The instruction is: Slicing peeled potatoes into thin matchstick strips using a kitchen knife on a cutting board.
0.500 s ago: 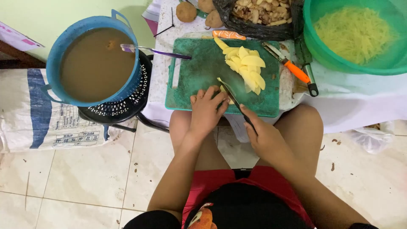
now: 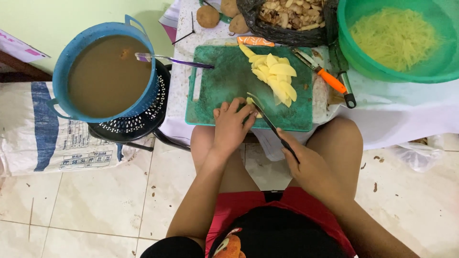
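Left hand presses, fingers curled, on a potato on the board. Right hand is wrapped tight around a knife, maybe touching it. Slices lie near.

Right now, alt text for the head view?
Seen from above, a seated person's left hand steadies a potato piece on a green cutting board while the right hand draws a knife through it. Potato slices lie further up the board.

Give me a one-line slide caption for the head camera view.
Left hand steadies a potato piece on the green cutting board while the right hand slices with a knife.
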